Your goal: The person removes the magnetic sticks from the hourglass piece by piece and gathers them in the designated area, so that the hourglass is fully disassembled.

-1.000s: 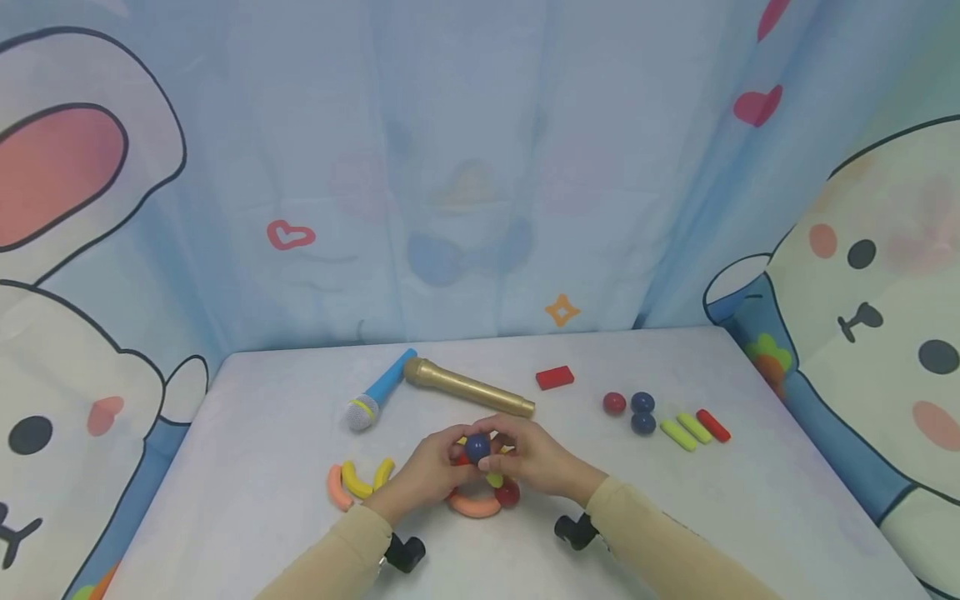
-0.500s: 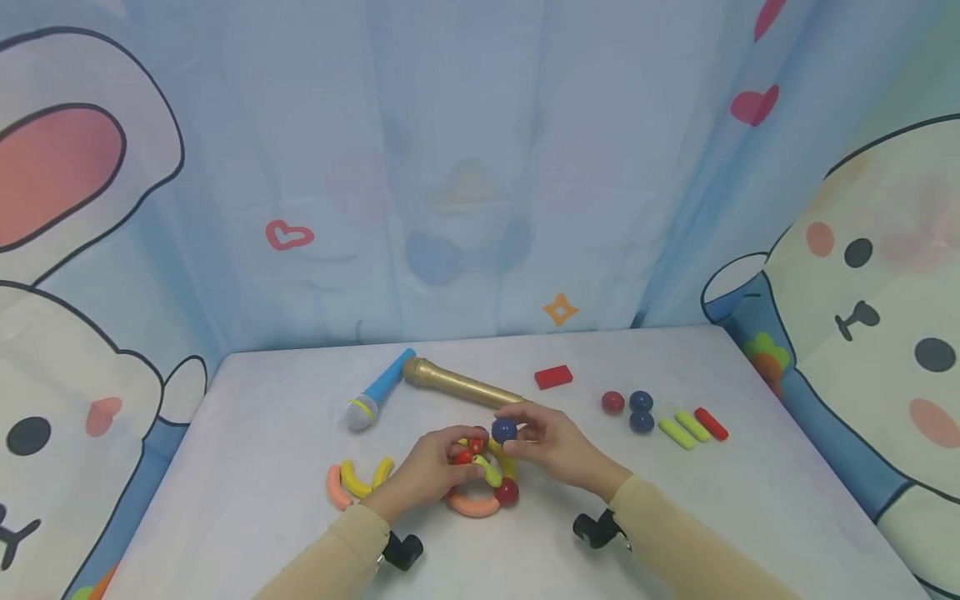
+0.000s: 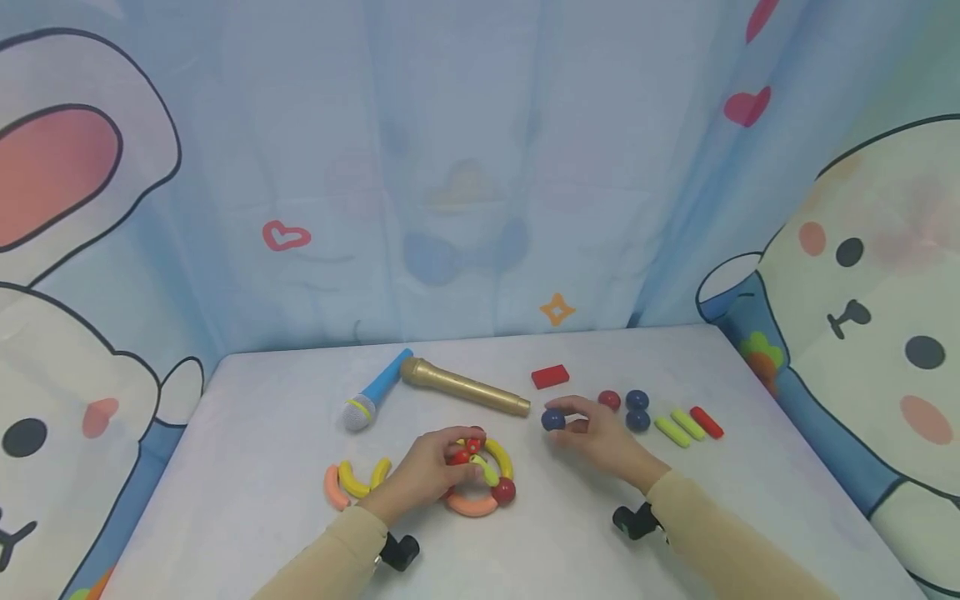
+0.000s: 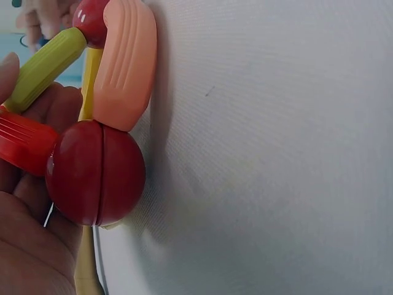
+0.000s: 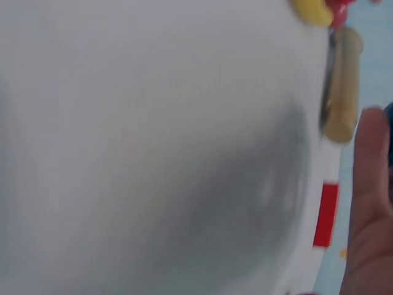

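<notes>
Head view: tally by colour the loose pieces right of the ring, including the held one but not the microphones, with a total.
Red: 3 (red ball, red block, red rod)
Blue: 3 (held ball, two resting balls)
Yellow-green: 2 (rods)
Total: 8 pieces

No text, label, brand, number or sign is legible in any view.

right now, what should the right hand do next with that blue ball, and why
Probably lower the blue ball to the table near the two loose blue balls: the right hand holds it and has drawn it rightward, away from the joined pieces that the left hand holds.
</notes>
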Action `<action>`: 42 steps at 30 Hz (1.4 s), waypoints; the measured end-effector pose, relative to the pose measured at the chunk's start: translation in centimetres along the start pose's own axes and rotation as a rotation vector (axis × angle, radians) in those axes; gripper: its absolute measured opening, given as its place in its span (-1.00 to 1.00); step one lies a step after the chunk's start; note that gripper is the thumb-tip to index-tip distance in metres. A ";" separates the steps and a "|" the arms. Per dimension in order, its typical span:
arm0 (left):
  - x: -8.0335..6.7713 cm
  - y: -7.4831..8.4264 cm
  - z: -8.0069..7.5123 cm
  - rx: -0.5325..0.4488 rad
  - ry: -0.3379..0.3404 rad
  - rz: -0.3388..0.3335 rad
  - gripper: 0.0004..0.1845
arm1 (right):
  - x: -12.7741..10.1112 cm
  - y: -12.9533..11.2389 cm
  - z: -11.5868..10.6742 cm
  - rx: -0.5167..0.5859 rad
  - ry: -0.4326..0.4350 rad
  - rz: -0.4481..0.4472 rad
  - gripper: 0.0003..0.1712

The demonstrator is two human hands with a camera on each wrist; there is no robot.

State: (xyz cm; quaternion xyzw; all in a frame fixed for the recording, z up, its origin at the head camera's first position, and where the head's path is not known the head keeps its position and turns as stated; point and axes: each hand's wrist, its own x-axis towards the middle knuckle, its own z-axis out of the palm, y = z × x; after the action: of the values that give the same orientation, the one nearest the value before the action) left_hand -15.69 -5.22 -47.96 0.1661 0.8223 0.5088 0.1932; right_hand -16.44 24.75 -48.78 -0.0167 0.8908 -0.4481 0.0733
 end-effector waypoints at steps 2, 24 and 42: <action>0.0 0.0 -0.1 0.000 0.002 0.000 -0.46 | 0.5 0.7 -0.3 -0.091 0.052 0.015 -0.43; 0.0 -0.1 -0.1 0.018 -0.001 0.000 -0.46 | 1.4 2.0 -0.6 -0.331 0.133 -0.020 -0.21; 0.0 -0.2 -0.1 0.011 -0.004 0.013 -0.45 | 1.1 1.6 -0.6 -0.332 0.133 -0.006 -0.24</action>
State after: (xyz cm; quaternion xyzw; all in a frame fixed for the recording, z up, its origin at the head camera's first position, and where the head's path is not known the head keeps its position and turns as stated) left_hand -15.77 -5.35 -48.13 0.1735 0.8237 0.5050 0.1908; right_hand -17.54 26.03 -49.83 -0.0017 0.9554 -0.2952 0.0090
